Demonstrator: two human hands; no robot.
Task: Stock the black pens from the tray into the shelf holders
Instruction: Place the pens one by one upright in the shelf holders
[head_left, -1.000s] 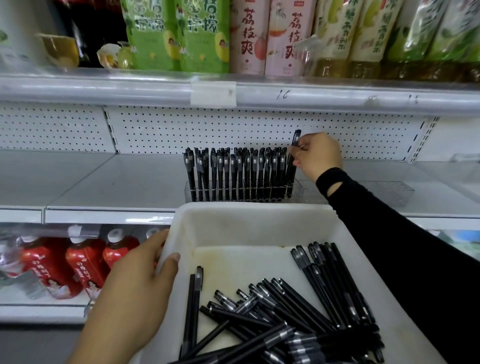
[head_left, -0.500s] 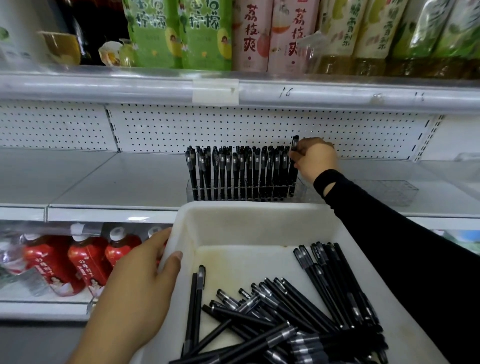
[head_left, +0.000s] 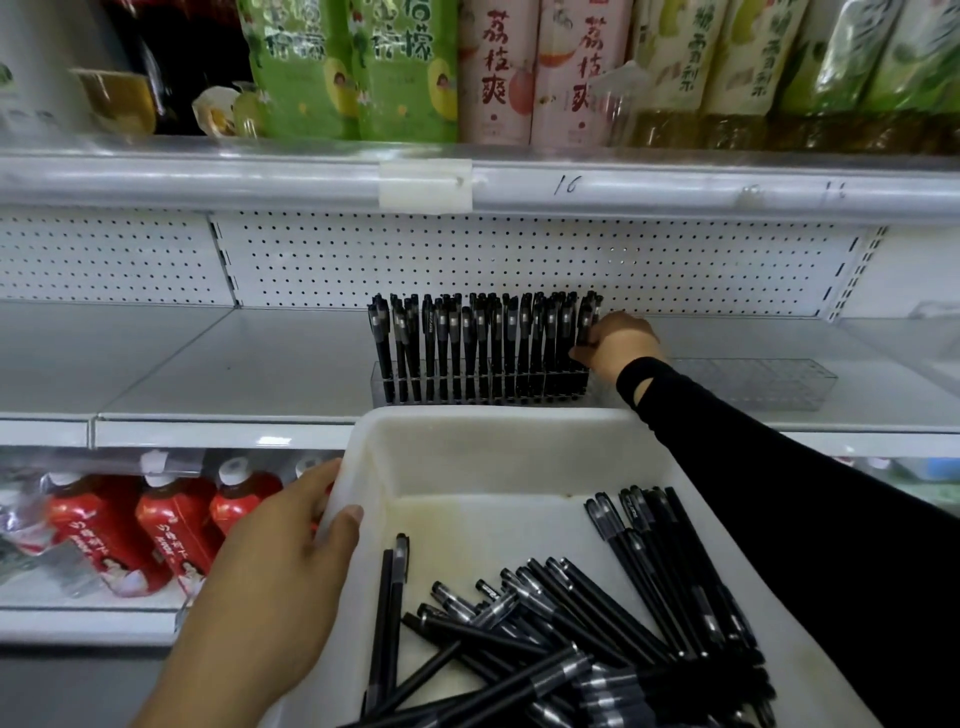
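Nearest the person, the left hand (head_left: 270, 582) grips the left rim of the white tray (head_left: 519, 452). The thumb is hooked over the edge into the tray. The fingers wrap the outer wall and steady it against the shelf (head_left: 234, 364) front.

In the tray lies a loose heap of black pens (head_left: 545, 623), crossed over one another toward the near side. A tidier bundle lies along the right wall and two pens lie apart at the left. The far half of the tray floor is bare.

Beyond the tray, on the shelf, a clear holder (head_left: 478, 389) carries a full-looking row of pens standing upright, caps up, close together. At its right end the right hand (head_left: 618, 345), in a black sleeve, has its fingers curled round the end pen (head_left: 586, 322) and pinches it near the cap. That pen stands about level with its neighbours. I judge it seated or nearly so, though the slot itself is hidden behind the hand.

Just right of the hand sits a second clear holder (head_left: 753, 382), which appears empty.

Assessment: the first holder is filled or nearly filled. The second holder is not begun. A good number of pens wait in the tray, so the task looks roughly half done.

Behind everything stands the perforated back panel (head_left: 467, 260).
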